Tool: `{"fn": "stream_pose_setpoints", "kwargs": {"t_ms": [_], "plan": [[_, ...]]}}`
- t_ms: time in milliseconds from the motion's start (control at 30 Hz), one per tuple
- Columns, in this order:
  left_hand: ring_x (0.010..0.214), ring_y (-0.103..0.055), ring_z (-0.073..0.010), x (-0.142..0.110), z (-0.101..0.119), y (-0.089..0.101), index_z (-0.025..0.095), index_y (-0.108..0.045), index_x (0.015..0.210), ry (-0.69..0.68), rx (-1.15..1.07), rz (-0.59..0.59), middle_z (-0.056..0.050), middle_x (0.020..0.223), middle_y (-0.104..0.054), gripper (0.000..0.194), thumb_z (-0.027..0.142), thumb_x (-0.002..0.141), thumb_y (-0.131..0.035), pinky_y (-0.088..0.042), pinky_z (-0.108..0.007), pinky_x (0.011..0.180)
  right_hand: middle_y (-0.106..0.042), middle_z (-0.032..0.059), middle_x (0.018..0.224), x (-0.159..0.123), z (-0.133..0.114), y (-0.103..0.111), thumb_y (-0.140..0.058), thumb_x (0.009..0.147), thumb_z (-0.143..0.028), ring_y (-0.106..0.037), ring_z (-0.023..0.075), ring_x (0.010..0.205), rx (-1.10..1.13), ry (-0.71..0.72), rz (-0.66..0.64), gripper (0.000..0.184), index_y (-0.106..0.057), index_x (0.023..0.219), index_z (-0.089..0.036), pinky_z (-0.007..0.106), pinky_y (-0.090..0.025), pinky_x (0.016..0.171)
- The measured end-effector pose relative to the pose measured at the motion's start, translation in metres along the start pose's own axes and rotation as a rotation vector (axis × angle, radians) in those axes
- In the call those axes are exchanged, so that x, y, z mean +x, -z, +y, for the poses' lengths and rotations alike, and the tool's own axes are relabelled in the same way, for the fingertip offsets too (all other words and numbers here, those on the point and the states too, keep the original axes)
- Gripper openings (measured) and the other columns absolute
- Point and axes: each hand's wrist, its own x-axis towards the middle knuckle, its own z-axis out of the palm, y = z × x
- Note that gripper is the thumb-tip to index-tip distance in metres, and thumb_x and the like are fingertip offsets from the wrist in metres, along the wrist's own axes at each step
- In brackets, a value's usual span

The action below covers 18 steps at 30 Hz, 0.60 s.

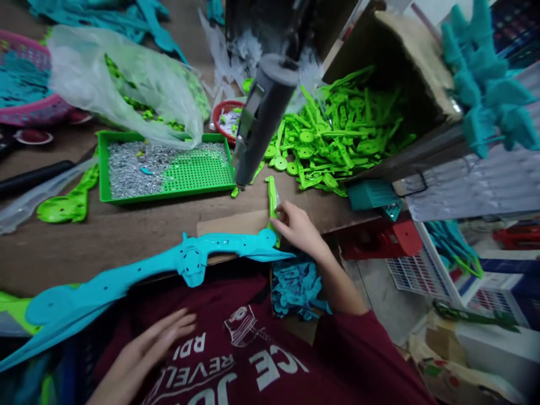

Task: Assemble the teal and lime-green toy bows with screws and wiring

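Note:
A long blue plastic toy piece (192,261), shaped like a double-ended blade with round discs, lies slanting along the table's near edge. Under its right end sits a narrow green plastic part (272,197), pointing away from me. My right hand (300,229) is closed at that end, thumb and forefinger pinching the green part beside the blue disc. Below the blue piece, my left hand (154,346) hovers before my shirt, fingers stretched out and holding nothing. A piece of brown cardboard (234,223) lies beneath the blue piece.
A green tray (169,198) of small silvery screws stands beyond. A dark cylindrical tool (264,112) hangs over the table. Green parts (337,135) spill from a carton (405,62) at right. A plastic bag (126,84) and pink basket (29,115) stand left.

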Motion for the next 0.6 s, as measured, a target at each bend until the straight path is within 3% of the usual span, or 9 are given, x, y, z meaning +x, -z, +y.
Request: {"fn": "stream_pose_setpoints", "kwargs": {"t_ms": [67, 133, 200, 233, 333, 467, 533, 600], "plan": [[0.122, -0.063, -0.0424, 0.018, 0.032, -0.062, 0.030, -0.073, 0.117, 0.009, -0.040, -0.121, -0.014, 0.126, -0.071, 0.053, 0.056, 0.072, -0.080, -0.036, -0.067, 0.114, -0.056, 0.0001, 0.075, -0.014, 0.002, -0.014, -0.059, 0.091, -0.033, -0.053, 0.0162, 0.070, 0.062, -0.026, 0.070, 0.016, -0.058, 0.096, -0.017, 0.027, -0.038, 0.068], [0.126, -0.062, -0.0342, 0.042, 0.063, -0.117, 0.025, -0.071, 0.120, -0.029, -0.267, -0.182, -0.015, 0.134, -0.067, 0.047, 0.046, 0.079, -0.080, -0.043, -0.057, 0.113, -0.050, -0.0025, 0.070, -0.025, 0.002, -0.026, -0.058, 0.091, -0.033, -0.049, 0.0144, 0.066, 0.138, -0.058, 0.136, 0.015, -0.055, 0.088, -0.019, 0.027, -0.037, 0.066], [0.127, -0.062, -0.0314, 0.062, 0.081, -0.156, 0.023, -0.072, 0.115, -0.054, -0.442, -0.239, -0.014, 0.133, -0.067, 0.041, 0.044, 0.081, -0.079, -0.049, -0.053, 0.108, -0.047, -0.0036, 0.068, -0.036, 0.001, -0.034, -0.059, 0.090, -0.034, -0.046, 0.0129, 0.063, 0.211, -0.082, 0.170, 0.019, -0.052, 0.081, -0.020, 0.026, -0.037, 0.064], [0.126, -0.062, -0.0304, 0.069, 0.084, -0.169, 0.023, -0.073, 0.113, -0.059, -0.487, -0.213, -0.012, 0.132, -0.068, 0.040, 0.043, 0.080, -0.080, -0.050, -0.051, 0.107, -0.048, -0.0035, 0.068, -0.042, 0.001, -0.037, -0.059, 0.091, -0.034, -0.046, 0.0124, 0.062, 0.246, -0.092, 0.182, 0.020, -0.052, 0.079, -0.020, 0.026, -0.037, 0.063], [0.119, -0.066, -0.0285, 0.075, 0.079, -0.182, 0.021, -0.075, 0.107, -0.047, -0.456, -0.087, -0.010, 0.121, -0.074, 0.040, 0.045, 0.077, -0.082, -0.056, -0.047, 0.100, -0.051, -0.0034, 0.066, -0.062, 0.001, -0.047, -0.061, 0.090, -0.035, -0.048, 0.0115, 0.061, 0.381, -0.167, 0.241, 0.022, -0.052, 0.076, -0.020, 0.025, -0.039, 0.060], [0.103, -0.072, -0.0255, 0.059, 0.067, -0.165, 0.018, -0.074, 0.097, -0.035, -0.316, 0.040, -0.007, 0.108, -0.077, 0.038, 0.047, 0.074, -0.084, -0.062, -0.040, 0.089, -0.048, -0.0076, 0.057, -0.086, 0.004, -0.058, -0.065, 0.087, -0.046, -0.048, 0.0086, 0.042, 0.792, -0.455, 0.320, 0.030, -0.052, 0.077, -0.021, 0.022, -0.034, 0.042], [0.099, -0.073, -0.0252, 0.048, 0.064, -0.157, 0.017, -0.073, 0.098, -0.013, -0.258, 0.034, -0.007, 0.105, -0.078, 0.040, 0.047, 0.074, -0.084, -0.063, -0.039, 0.086, -0.054, -0.0077, 0.059, -0.092, 0.004, -0.058, -0.067, 0.084, -0.051, -0.047, 0.0078, 0.034, 0.995, -0.537, 0.257, 0.033, -0.056, 0.088, -0.020, 0.021, -0.031, 0.033], [0.097, -0.074, -0.0265, 0.038, 0.061, -0.153, 0.017, -0.072, 0.102, 0.020, -0.215, 0.018, -0.008, 0.103, -0.078, 0.046, 0.048, 0.072, -0.085, -0.064, -0.038, 0.083, -0.063, -0.0057, 0.067, -0.089, 0.002, -0.053, -0.071, 0.081, -0.053, -0.048, 0.0075, 0.032, 1.128, -0.532, 0.143, 0.041, -0.058, 0.101, -0.020, 0.021, -0.031, 0.028]]}}
